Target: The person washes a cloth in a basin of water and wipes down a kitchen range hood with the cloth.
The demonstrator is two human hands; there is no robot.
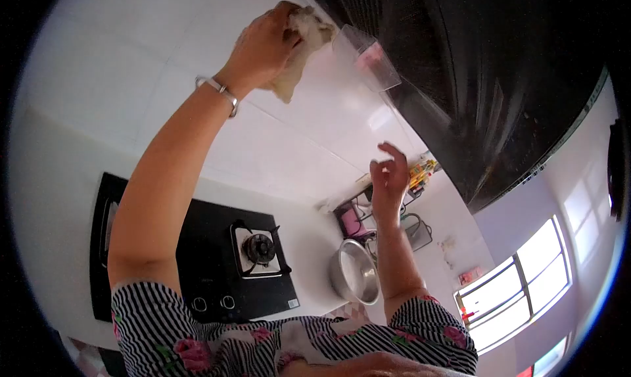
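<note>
The left hand (268, 47) is holding one rag (289, 74) above one stove (210, 252). Right of the stove, the half-open right hand (390, 180) is hovering near one bowl (355, 273).

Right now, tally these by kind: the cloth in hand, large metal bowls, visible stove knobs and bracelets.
Pale yellow cloth in the left hand: 1
Large round silver metal bowl: 1
Round stove knobs, visible: 2
Silver metal bracelet: 1
Total: 5
</note>
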